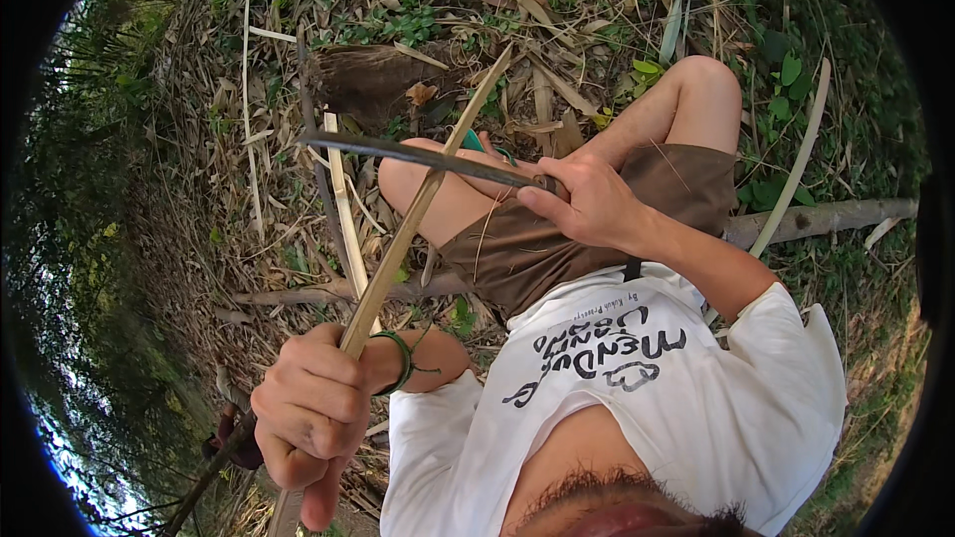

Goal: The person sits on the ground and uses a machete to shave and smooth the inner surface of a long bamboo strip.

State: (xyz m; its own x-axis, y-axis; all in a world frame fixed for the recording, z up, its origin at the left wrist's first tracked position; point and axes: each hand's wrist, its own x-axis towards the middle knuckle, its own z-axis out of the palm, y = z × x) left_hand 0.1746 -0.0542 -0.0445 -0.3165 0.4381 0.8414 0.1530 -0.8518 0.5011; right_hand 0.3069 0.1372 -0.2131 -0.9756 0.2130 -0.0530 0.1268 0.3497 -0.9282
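Observation:
My left hand (313, 403) is closed around the lower end of a long, pale, flat strip of split bamboo (403, 234), which slants up and to the right. A green cord band circles that wrist. My right hand (587, 199) grips the handle of a machete (388, 147), its long dark blade pointing left. Blade and strip cross in front of my bent knee; I cannot tell how deep the edge sits in the strip. Most of the handle is hidden by my fingers.
I sit cross-legged on ground covered with dry leaves and green plants. A log chunk (383, 80) lies beyond my knee. Another pale split strip (341, 204) rests near the left hand. A thin pole (826, 222) lies to the right, with a curved strip (799, 164) across it.

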